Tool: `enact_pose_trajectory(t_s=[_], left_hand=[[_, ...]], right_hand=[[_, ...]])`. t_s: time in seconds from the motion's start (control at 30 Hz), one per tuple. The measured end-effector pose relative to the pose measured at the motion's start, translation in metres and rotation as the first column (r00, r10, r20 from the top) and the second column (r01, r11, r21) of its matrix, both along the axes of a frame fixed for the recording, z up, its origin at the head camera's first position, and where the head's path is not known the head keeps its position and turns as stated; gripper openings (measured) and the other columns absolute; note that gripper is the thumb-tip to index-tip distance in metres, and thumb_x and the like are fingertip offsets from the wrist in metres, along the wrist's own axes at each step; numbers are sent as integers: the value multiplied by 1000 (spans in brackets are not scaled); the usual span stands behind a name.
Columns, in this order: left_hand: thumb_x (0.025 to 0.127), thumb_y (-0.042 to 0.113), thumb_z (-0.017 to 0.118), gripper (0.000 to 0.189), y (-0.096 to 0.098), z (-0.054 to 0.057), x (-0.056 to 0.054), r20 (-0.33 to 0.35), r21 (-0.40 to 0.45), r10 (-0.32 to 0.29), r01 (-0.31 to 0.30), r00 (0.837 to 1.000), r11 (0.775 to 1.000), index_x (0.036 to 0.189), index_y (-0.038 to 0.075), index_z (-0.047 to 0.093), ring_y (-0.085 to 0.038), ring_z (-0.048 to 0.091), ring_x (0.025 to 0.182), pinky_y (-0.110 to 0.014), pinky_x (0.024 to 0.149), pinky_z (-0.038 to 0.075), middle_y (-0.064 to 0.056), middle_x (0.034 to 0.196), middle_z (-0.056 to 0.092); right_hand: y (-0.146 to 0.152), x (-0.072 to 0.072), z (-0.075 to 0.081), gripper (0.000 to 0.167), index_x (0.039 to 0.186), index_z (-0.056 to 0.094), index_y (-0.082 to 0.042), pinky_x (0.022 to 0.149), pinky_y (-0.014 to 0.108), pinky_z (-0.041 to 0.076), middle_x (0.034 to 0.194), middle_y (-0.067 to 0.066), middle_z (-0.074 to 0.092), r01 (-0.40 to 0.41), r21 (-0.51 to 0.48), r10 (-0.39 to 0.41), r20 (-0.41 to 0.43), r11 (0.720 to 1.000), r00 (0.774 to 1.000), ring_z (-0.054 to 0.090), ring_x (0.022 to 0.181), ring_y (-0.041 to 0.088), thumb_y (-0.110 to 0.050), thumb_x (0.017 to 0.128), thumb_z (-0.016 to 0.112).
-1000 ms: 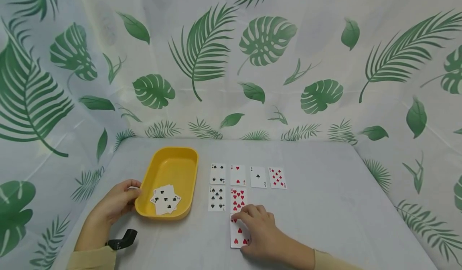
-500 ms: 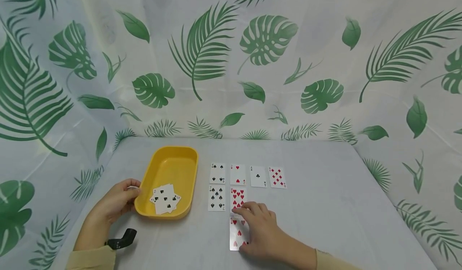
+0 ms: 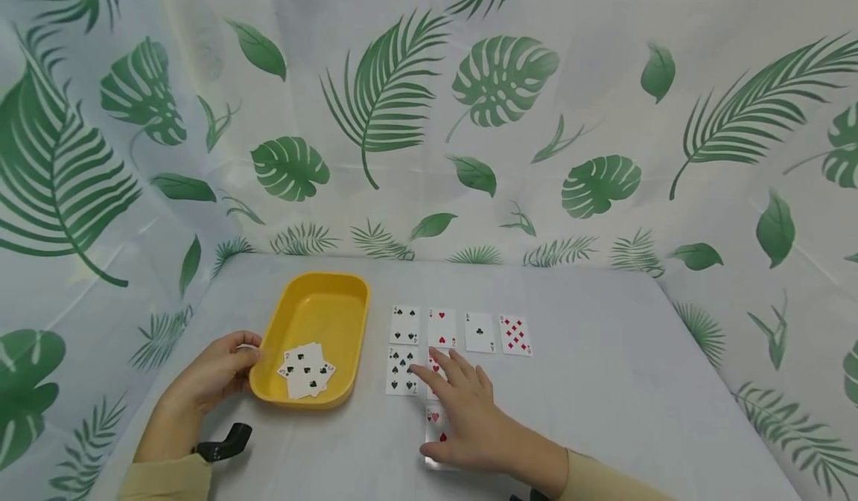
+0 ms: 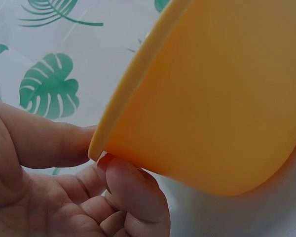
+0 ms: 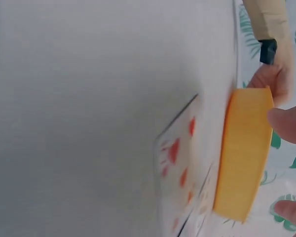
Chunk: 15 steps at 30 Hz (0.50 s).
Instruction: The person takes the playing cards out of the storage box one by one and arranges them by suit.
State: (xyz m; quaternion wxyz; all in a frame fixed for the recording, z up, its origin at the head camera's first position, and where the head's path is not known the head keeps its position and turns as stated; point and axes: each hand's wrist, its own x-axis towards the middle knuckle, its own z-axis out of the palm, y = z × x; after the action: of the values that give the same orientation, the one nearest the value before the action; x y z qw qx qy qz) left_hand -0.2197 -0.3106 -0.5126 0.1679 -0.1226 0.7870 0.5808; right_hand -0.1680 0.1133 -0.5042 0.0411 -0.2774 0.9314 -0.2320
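My left hand [image 3: 213,374] pinches the near-left rim of a yellow plastic tray [image 3: 328,311], thumb on one side of the rim and curled fingers on the other in the left wrist view. A small pile of playing cards [image 3: 308,371] lies in the tray, a five of spades on top. Fingers spread, my right hand [image 3: 469,423] hovers over two heart cards, partly hiding both. The lower heart card [image 3: 436,419] shows beneath the hand, and the upper heart card [image 3: 433,391] peeks out between its fingers. In the right wrist view, the fingertips [image 5: 288,123] hold nothing.
Face up behind the right hand lie a four of spades [image 3: 405,325], a two of hearts [image 3: 441,327], an ace of clubs [image 3: 479,333] and an eight of diamonds [image 3: 515,335]. A seven of spades [image 3: 402,371] lies left of the heart cards. Leaf-patterned cloth [image 3: 395,211] surrounds the table.
The right hand has let go of the lower heart card, spread its fingers and shifted forward and left over the heart cards. The left hand and the tray stay put.
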Motion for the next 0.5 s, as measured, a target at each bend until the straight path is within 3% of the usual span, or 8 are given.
enact_pose_trajectory(t_s=[0.23, 0.5], left_hand=[[108, 14, 50, 35, 1, 2, -1, 5, -9, 1, -1, 1000, 1000, 138, -3, 44, -24, 61, 85, -34, 72, 57, -13, 106, 67], [107, 12, 51, 34, 1, 3, 0, 6, 2, -8, 8, 1000, 1000, 137, -4, 44, -24, 61, 84, -34, 71, 57, -11, 103, 66]], right_hand=[[-30, -12, 11, 111, 169, 24, -43, 123, 80, 17, 182, 2, 12, -116, 45, 117, -26, 992, 993, 12, 167, 41, -50, 80, 90], [-79, -28, 22, 113, 171, 12, -44, 125, 78, 18, 183, -1, -4, -250, 90, 260, -117, 964, 958, 5, 169, 39, -54, 85, 85]])
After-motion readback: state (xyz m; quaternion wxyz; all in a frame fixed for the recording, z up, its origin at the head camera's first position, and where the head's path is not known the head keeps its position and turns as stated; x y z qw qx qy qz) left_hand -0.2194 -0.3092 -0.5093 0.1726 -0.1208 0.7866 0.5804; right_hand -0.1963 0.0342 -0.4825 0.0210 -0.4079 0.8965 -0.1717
